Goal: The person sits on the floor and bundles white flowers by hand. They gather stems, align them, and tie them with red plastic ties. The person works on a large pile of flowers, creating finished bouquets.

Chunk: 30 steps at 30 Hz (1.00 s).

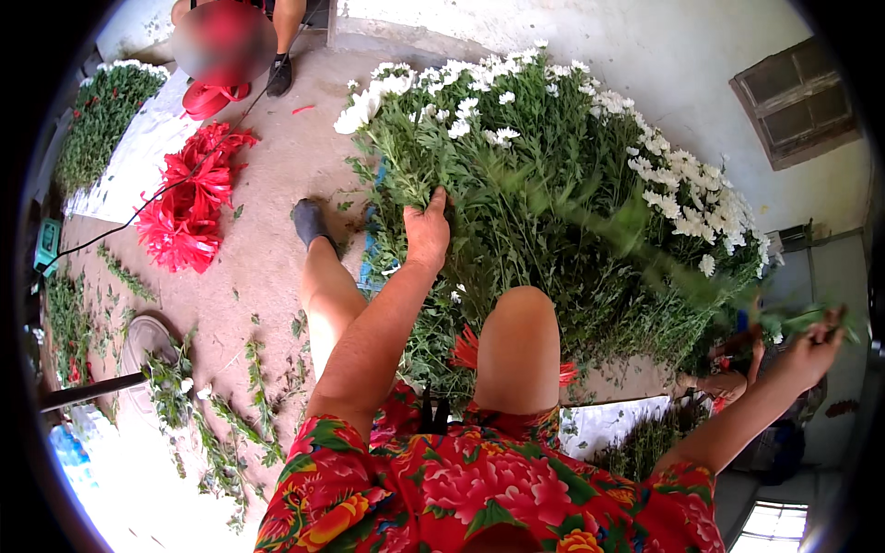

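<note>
White chrysanthemum stems with green leaves lie in a large heap (567,200) before my knees. At the heap's left side my left hand (427,225) grips a bunch of leafy chrysanthemum stems (408,155), whose white blooms point to the upper left. My right hand (819,342) is stretched far out to the right, its fingers closed around the end of a green stem (795,319). Blurred greenery runs from there back over the heap. Red ribbon strips (467,347) show beside my raised knee.
Red plastic ribbon bundles (187,207) lie on the floor at left, near a thin black cable (155,195). Another person (280,34) sits at top left, and part of someone else shows at right. Loose stems (259,387) and a round-based stand (146,345) are at lower left.
</note>
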Each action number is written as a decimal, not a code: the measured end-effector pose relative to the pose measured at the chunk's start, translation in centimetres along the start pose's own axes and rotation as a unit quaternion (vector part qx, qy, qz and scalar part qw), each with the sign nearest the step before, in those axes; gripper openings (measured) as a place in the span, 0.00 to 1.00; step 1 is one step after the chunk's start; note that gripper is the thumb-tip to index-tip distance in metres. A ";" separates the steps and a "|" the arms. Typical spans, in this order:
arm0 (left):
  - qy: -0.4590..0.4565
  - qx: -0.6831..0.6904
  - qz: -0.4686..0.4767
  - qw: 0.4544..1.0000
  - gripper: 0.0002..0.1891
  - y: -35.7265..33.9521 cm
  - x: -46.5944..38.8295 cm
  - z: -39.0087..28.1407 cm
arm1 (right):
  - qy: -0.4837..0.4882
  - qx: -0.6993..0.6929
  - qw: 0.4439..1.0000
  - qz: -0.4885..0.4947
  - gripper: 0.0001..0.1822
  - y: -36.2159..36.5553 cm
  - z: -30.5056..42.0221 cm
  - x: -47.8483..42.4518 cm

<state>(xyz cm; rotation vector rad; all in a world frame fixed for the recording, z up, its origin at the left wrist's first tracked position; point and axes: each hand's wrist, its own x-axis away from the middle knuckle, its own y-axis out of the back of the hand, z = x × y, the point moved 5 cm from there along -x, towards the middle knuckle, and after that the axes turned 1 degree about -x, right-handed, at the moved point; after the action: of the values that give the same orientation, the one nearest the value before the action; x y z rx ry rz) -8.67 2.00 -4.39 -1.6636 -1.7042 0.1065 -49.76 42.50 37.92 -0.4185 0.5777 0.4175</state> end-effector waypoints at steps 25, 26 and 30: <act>-0.023 0.004 0.021 1.000 0.05 1.5 -1.2 0.8 | -0.051 0.371 0.884 0.279 0.06 -19.0 -18.4 28.1; -0.016 0.022 0.019 0.999 0.05 1.2 -1.1 0.7 | -0.039 0.329 0.901 0.279 0.05 -22.3 -18.4 28.2; -0.013 0.031 0.015 0.999 0.06 1.0 -2.9 2.6 | 0.065 0.116 0.867 0.480 0.19 -37.6 -15.6 36.3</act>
<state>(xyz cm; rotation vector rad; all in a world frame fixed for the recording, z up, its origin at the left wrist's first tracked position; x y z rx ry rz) -9.53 0.65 -8.09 -1.6499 -1.6790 0.1937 -10.65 12.85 14.19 0.1144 0.9448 1.2691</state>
